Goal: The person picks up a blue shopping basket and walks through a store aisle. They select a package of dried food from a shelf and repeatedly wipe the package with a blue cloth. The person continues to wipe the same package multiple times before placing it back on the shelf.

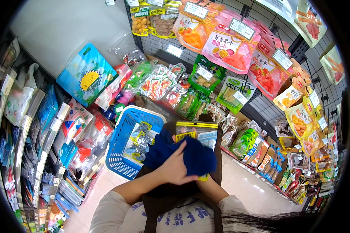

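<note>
My left hand (175,166) is closed on a dark blue cloth (199,157), which lies bunched over a snack bag (197,131) with a yellow top strip and a clear window. Most of my right hand (203,178) is hidden under the cloth and the bag; its wrist shows at the bag's lower edge, and fingertips show at the bag's left side, whose hand I cannot tell. Just left of the cloth, a blue plastic basket (112,151) with a white rim stands on the floor, holding several yellow-and-clear snack bags (138,139).
Pouches of dried fruit (232,46) hang from wire-grid racks above and right. Boxes of small snack packs (248,142) line the low shelf. A blue bag (87,74) with a yellow star-shaped tag leans by the wall. Crowded shelves (40,139) stand at left.
</note>
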